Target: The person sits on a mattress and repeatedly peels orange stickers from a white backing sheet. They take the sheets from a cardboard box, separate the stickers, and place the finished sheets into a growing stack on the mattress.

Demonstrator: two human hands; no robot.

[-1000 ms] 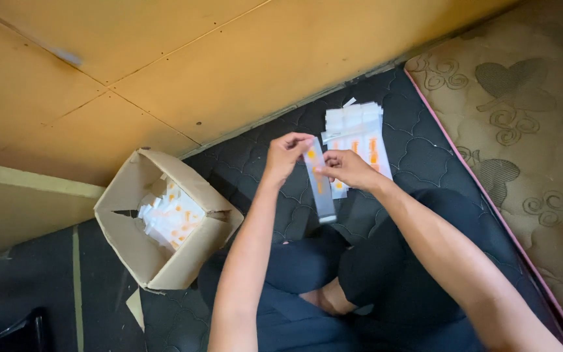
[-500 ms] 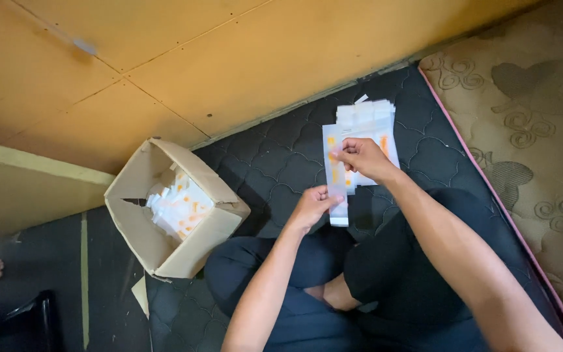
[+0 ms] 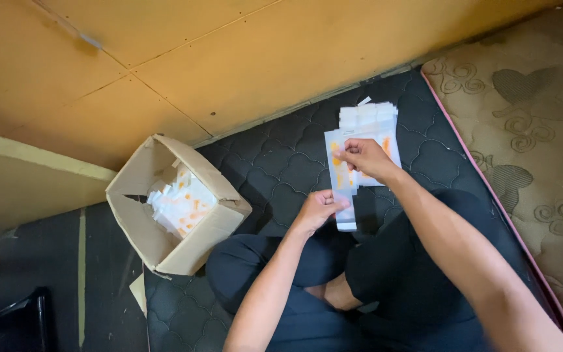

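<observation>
1. A long white packet (image 3: 341, 189) with orange print is held right of the frame's centre, over a dark quilted mattress (image 3: 281, 163).
2. Its upper part is pinched by the fingers of the right hand (image 3: 366, 158); its lower end is gripped by the closed fingers of the left hand (image 3: 317, 210).
3. A stack of similar packets (image 3: 367, 120) lies just above.
4. An open cardboard box (image 3: 171, 208) holding more packets is seen at centre left.

Prints on the white flat packets (image 3: 363, 140) too small, blurred.
</observation>
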